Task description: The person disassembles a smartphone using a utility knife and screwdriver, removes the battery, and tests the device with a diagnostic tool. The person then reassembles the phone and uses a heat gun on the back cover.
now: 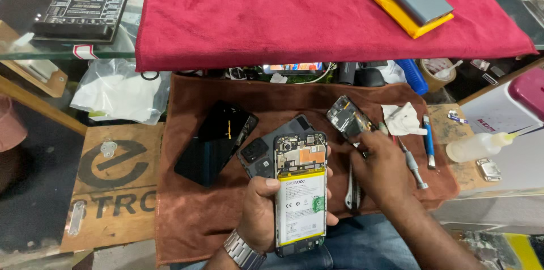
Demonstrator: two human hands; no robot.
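Two hands gripping — left [259, 213] an opened phone [301, 190], right [381, 163] a black cover piece [348, 119].

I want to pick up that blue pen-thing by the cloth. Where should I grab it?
Take the blue tool around its middle, coming from above. It lies flat and straight on the cloth, with a grey screwdriver close on its left, so pinch across its thin sides.

Opened phone [301, 190] in left hand [262, 213]
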